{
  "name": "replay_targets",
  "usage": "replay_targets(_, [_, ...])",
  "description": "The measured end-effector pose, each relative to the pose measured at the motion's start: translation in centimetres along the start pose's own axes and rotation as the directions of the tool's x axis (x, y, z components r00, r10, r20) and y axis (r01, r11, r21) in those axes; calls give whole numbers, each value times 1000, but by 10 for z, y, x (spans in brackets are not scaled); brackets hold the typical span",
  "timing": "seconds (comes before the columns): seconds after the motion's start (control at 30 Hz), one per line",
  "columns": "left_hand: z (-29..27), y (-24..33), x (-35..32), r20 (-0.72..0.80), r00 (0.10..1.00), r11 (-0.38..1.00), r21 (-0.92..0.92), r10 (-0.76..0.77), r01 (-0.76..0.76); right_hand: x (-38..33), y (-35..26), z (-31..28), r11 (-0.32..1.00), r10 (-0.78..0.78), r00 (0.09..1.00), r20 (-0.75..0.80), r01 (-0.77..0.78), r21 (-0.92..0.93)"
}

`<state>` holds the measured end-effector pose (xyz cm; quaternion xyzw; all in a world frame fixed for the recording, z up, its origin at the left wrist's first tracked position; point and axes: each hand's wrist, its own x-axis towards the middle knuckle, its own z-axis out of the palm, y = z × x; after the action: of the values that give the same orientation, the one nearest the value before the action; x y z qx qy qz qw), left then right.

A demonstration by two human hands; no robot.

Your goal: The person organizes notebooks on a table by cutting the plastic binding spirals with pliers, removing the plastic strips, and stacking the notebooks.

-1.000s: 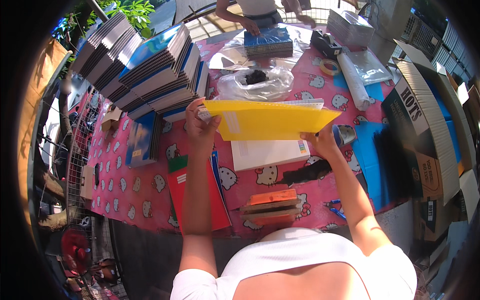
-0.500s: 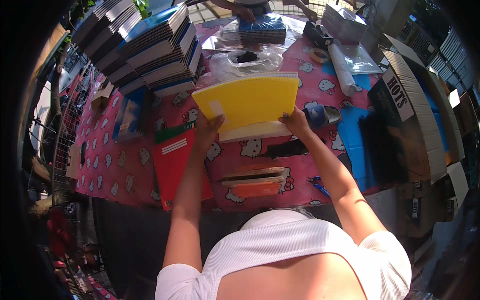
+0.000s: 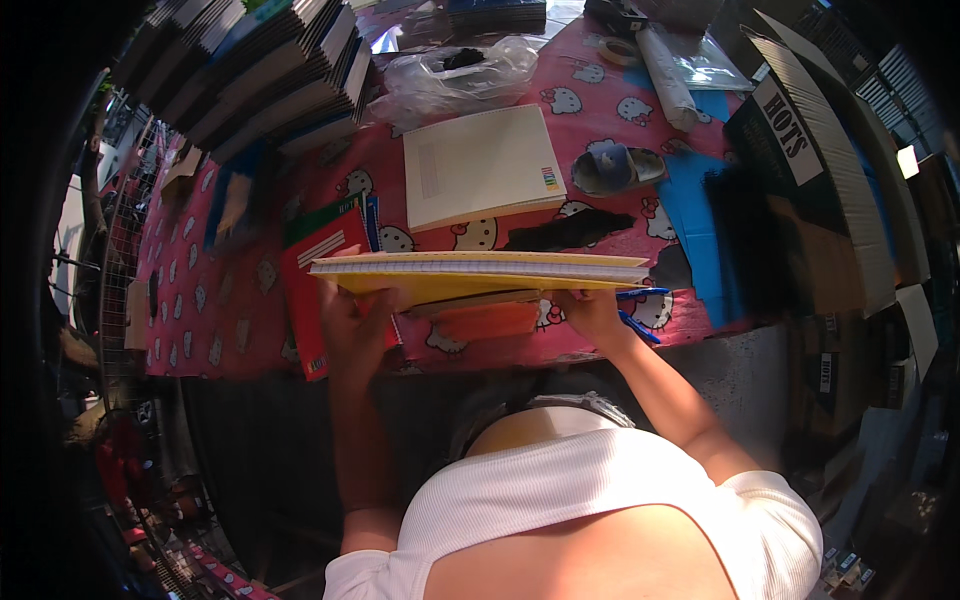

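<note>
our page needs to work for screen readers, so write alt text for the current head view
A left hand and a right hand hold a yellow notebook nearly edge-on above a pink patterned table. A cream notebook lies farther back, with stacked books at left and an open cardboard box at right.

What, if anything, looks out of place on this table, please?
What looks like a blue slide sandal lies on the pink tablecloth, just right of the cream notebook; footwear seems odd among stationery. Whether the black patch nearby is damage, I cannot tell.
</note>
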<state>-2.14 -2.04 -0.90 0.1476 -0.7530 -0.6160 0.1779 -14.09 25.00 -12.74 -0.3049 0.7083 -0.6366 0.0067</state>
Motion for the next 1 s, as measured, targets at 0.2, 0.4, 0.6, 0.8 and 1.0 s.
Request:
replay_targets(0.2, [99,56,-38,331,748,290,773,575,-564,-20,-2,7,963,265,956,127,-268,12])
replay_targets(0.4, [113,45,-15,479,779,466,626,404,-626,57,40,-184,568,43,948,-315,-283,-773])
replay_targets(0.6, [131,50,-8,285,762,582,508,582,-635,77,88,-274,109,355,820,-448,-513,-851])
replay_targets(0.8, [133,57,-15,289,804,601,545,519,-584,58,68,-261,331,-170,931,-322,-254,-909])
replay_targets(1.0, [131,52,-17,270,805,600,551,529,-580,23,-93,-100,962,-162,979,126,185,-200])
